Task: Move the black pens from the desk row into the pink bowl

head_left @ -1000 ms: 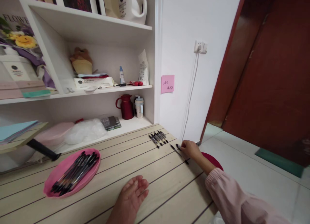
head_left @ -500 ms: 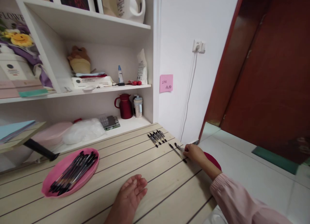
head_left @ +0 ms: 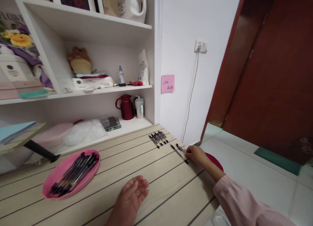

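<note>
My right hand (head_left: 196, 155) is at the right edge of the table, its fingers pinched on the near end of a pen (head_left: 179, 148). Only the pen's far part with a black end shows; the rest is under my fingers. Just left of it lies another pen (head_left: 179, 154), roughly parallel. Beyond these, a row of several black and clear pens (head_left: 158, 139) lies side by side. My left hand (head_left: 134, 191) rests palm up near the front middle, fingers loosely curled and apart, holding nothing. A pink tray (head_left: 96, 169) at the left holds a pile of similar pens.
The wooden table (head_left: 156, 200) has dark lines across it. White shelves (head_left: 97, 27) behind it hold a dark red jug (head_left: 126, 108), a tumbler (head_left: 139, 108) and a plastic bag (head_left: 84, 132). A dark red round thing (head_left: 215, 162) sits beyond the table's right edge, partly behind my forearm.
Almost nothing differs. My right forearm and sleeve have shifted very slightly; both hands and the pens stay in place.
</note>
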The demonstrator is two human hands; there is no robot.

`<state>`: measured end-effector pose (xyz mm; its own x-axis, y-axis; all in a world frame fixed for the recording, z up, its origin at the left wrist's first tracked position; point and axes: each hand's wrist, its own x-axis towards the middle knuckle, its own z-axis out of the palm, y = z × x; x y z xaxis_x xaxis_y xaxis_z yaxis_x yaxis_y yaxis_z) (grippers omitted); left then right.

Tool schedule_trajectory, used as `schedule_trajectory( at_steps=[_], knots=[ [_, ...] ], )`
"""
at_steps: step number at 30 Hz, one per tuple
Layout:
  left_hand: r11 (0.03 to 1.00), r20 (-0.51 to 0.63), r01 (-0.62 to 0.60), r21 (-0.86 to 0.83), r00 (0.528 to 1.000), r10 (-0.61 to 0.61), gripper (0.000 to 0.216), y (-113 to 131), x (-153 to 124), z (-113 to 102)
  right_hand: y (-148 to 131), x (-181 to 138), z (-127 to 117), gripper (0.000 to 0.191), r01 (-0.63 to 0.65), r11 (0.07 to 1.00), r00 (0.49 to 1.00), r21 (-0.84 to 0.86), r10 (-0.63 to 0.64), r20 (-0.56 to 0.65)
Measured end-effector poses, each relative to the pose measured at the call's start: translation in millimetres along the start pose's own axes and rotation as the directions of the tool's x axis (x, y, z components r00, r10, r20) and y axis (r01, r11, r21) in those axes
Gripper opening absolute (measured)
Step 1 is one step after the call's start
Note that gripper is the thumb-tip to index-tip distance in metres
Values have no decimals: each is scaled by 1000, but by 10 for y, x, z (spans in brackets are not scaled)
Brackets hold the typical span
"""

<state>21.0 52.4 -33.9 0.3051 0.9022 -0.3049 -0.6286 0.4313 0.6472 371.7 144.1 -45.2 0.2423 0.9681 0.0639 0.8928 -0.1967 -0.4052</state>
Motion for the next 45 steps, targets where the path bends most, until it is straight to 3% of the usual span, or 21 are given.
schedule_trajectory(
  at_steps=[8,21,31,38,45],
  knots=[
    [1000,1,2,5,1000,-2,16,5,-20,11,25,-38,-41,18,30,999,1000,34,-30,-3],
    [1000,-19,6,4,1000,-6,18,18,-24,37,-45,-10,29,13,-81,993,994,91,87,-60],
    [1000,-23,7,10,1000,-7,16,28,-26,54,-36,-7,28,14,-69,993,996,94,74,-49],
    [1000,-22,2,9,1000,-2,20,21,-28,41,-90,-57,-20,15,-76,996,994,44,79,-75],
    [1000,-20,8,18,1000,-7,19,25,-29,48,-263,-338,-50,27,-88,992,996,-91,87,-15]
  ],
)
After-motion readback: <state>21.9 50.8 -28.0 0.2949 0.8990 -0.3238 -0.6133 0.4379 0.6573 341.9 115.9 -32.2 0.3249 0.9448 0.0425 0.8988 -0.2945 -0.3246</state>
